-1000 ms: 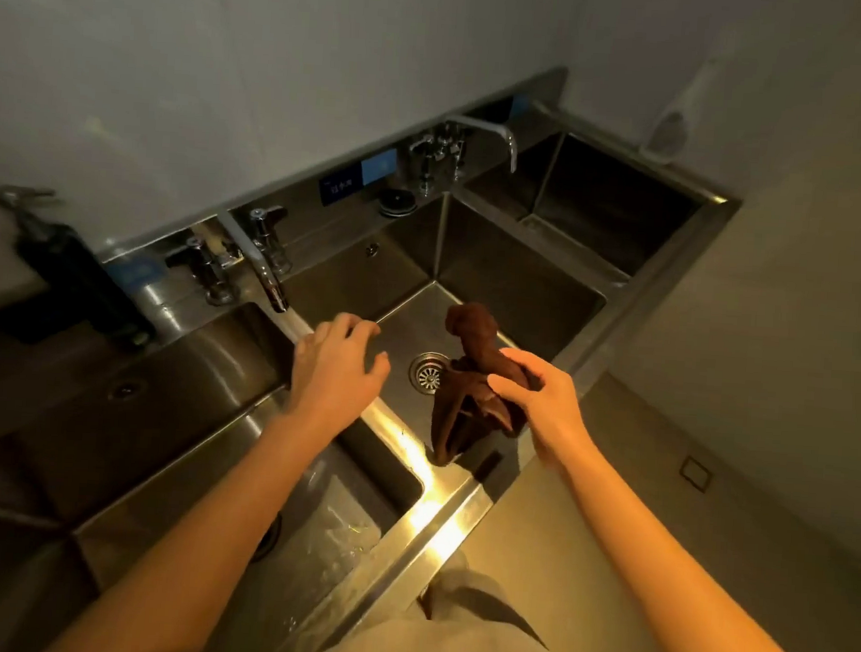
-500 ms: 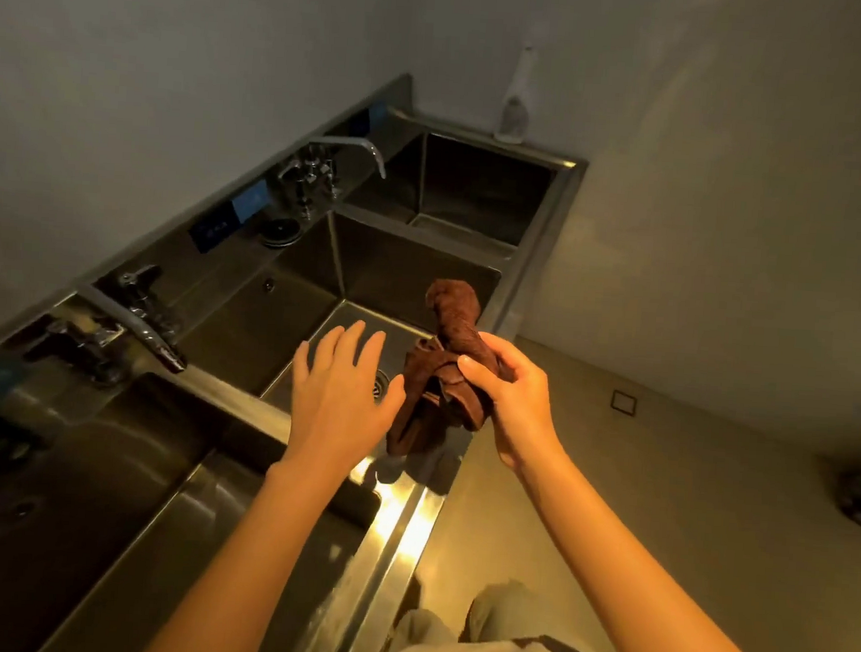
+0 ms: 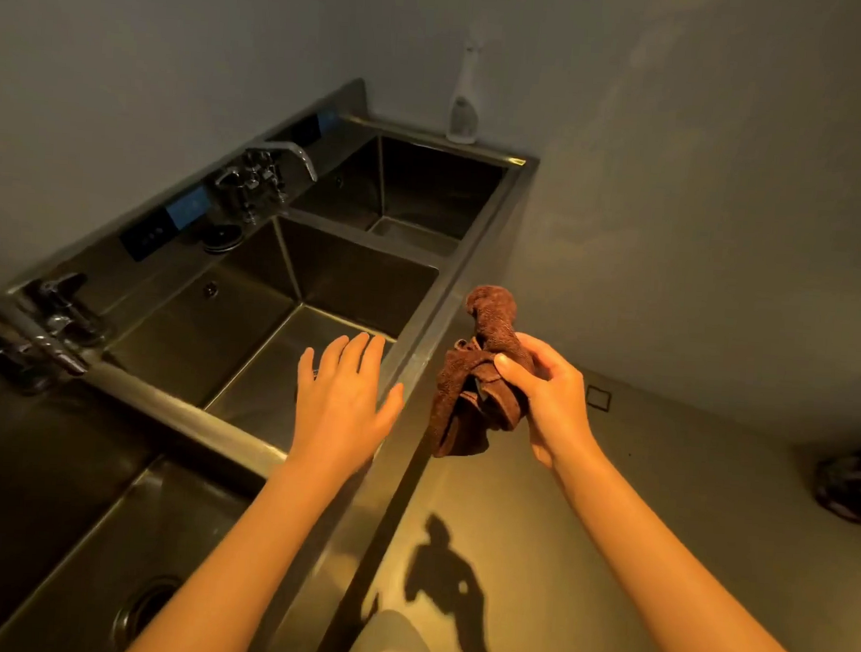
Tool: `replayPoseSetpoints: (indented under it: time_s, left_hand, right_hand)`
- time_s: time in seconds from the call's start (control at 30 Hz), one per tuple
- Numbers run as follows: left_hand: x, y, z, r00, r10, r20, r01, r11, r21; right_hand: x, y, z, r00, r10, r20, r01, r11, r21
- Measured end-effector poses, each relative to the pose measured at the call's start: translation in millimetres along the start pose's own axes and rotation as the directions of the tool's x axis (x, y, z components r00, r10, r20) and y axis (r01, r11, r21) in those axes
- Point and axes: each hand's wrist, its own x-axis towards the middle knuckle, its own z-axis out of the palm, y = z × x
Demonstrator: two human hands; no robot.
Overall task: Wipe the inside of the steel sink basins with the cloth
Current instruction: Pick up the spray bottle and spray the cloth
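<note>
Nearest the camera, a pale garment [image 3: 389, 640] showed at the bottom edge, and a dark shadow [image 3: 445, 583] of arms and cloth lay on the floor [image 3: 660, 491] just beyond it; the near basin [image 3: 102, 557] sat at lower left with its round drain [image 3: 144, 605] in view. Both bare forearms reached forward from the bottom of the frame. The left hand [image 3: 343, 406] hung above the front edge of the middle basin [image 3: 276, 346], fingers straight and spread, holding nothing; whether it touched the steel rim [image 3: 416, 355] was hard to say from this angle. The right hand [image 3: 545, 398] was curled round the brown cloth [image 3: 475, 379], which was bunched, one end standing up above the thumb and the rest dangling below the fingers; the cloth was outside the basins, over the floor just beside the rim. At left a faucet [image 3: 35, 332] stood over the divider between near and middle basins; behind the middle basin a dark panel [image 3: 162, 228] with a blue patch was set into the backsplash, with a round black object [image 3: 222, 237] beside it; a second faucet [image 3: 271, 170] reached toward the far basin [image 3: 416, 194]. A pale spray bottle [image 3: 464, 106] stood on the ledge in the corner; a dark heap [image 3: 847, 482], too dim to identify, lay on the floor at far right.
</note>
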Motion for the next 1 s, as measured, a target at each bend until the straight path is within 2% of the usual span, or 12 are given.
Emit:
replayPoseSetpoints:
  time_s: [0.2, 0.37, 0.53, 0.83, 1.0]
  left_hand:
    - [4, 73, 9, 0.999, -0.037, 0.015, 0.038, 0.997, -0.069]
    - [9, 122, 19, 0.991, -0.099, 0.087, 0.119, 0.957, -0.263]
    - [17, 159, 27, 0.992, -0.074, 0.101, 0.098, 0.962, -0.255]
    - [72, 174, 42, 0.993, -0.025, 0.113, 0.046, 0.982, -0.184]
    - [124, 163, 48, 0.994, 0.064, 0.085, -0.040, 0.963, -0.265]
  right_hand:
    - [5, -25, -76, 1.000, -0.019, 0.001, 0.019, 0.999, -0.039]
    - [4, -42, -135, 0.999, -0.036, -0.028, 0.034, 0.998, -0.050]
    - [5, -52, -174, 0.997, -0.027, -0.072, 0.022, 0.997, -0.068]
    - [44, -55, -194, 0.985, -0.010, -0.173, 0.001, 0.999, -0.053]
    - [95, -60, -172, 0.979, -0.032, -0.199, 0.009, 0.994, -0.113]
